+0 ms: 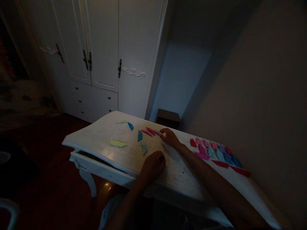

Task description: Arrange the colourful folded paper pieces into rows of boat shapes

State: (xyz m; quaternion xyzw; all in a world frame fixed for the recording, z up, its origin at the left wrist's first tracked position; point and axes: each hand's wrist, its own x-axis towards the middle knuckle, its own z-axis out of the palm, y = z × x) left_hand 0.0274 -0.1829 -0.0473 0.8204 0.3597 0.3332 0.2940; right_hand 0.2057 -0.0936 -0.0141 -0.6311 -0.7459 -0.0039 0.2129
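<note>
My right hand reaches over the white table, its thumb and fingers closing at the end of a small lavender folded paper piece. Beside that lie two pink folded paper pieces, close together. My left hand rests curled near the table's front edge; whatever its fingers may hold is hidden. Just beyond it is a pale green folded piece, with a teal one touching or nearly touching its far end. Farther left lie a yellow boat-shaped piece, a blue piece and a thin yellow-green one.
On the right part of the table, several folded pieces in pink, light blue and blue stand in rows, with red strips in front. A white wardrobe stands behind, a brown box-like piece beyond the far edge. The wall is at right.
</note>
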